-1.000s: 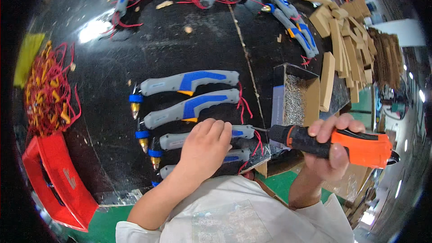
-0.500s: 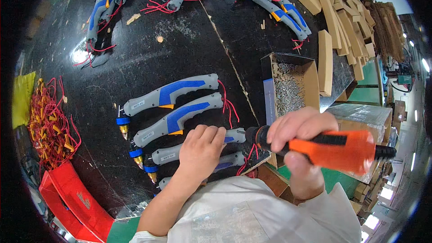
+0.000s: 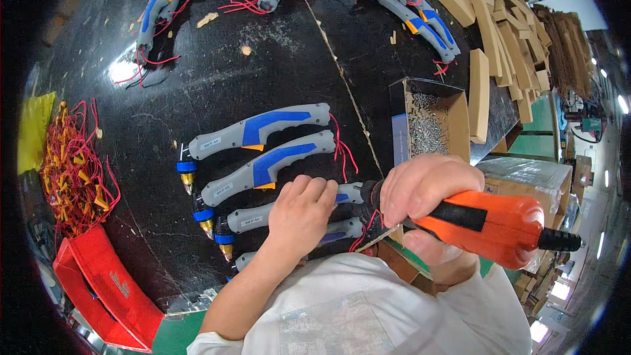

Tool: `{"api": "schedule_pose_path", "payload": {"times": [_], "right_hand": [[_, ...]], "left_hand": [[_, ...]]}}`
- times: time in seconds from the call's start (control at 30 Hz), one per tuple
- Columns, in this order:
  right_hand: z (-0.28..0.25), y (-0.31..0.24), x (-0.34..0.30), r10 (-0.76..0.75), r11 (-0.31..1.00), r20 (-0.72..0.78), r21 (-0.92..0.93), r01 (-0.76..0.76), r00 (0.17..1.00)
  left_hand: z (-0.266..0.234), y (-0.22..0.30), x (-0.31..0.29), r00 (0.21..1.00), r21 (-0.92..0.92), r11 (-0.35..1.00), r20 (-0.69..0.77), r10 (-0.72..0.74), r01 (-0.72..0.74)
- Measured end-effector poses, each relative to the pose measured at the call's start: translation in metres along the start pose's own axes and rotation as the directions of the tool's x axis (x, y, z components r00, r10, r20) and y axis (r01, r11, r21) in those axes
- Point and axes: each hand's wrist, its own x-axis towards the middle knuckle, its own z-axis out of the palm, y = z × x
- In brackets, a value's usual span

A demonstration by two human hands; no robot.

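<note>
Left hand [image 3: 303, 213] lies palm-down, fingers curled, pressing the third grey-and-blue torch handle [image 3: 259, 215] flat on the black workbench [image 3: 263, 72]; right hand [image 3: 420, 190] is clenched around an orange electric screwdriver [image 3: 490, 220], its black nose at the handle's rear end beside red wires [image 3: 342, 151]; two like handles lie parallel just above; an open box of screws [image 3: 427, 125] stands near right.
</note>
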Motion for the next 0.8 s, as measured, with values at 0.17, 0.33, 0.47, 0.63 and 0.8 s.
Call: {"api": "schedule_pose_path", "payload": {"times": [0.17,0.33,0.47,0.63,0.8], "right_hand": [[0.0,-0.005,-0.015,-0.006,0.999,-0.088,-0.05,0.001,0.996],[-0.001,-0.024,-0.04,-0.13,0.99,-0.258,0.025,0.141,0.957],[0.009,-0.028,-0.054,-0.12,0.988,-0.341,0.052,0.146,0.932],[0.022,-0.013,-0.067,-0.097,0.993,-0.406,0.017,0.114,0.909],[0.038,-0.01,-0.067,-0.182,0.982,-0.329,-0.103,0.156,0.927]], "left_hand": [[0.0,0.001,-0.002,1.0,0.005,1.0,-0.006,-0.011,0.011],[-0.001,0.002,-0.002,1.0,-0.009,1.0,-0.029,-0.009,0.009],[0.0,0.0,-0.002,1.0,-0.012,1.0,-0.024,0.012,-0.012],[0.001,-0.001,-0.002,0.999,-0.006,1.0,-0.033,0.012,-0.012],[0.001,-0.003,-0.005,1.0,-0.014,1.0,-0.005,-0.019,0.019]]}}
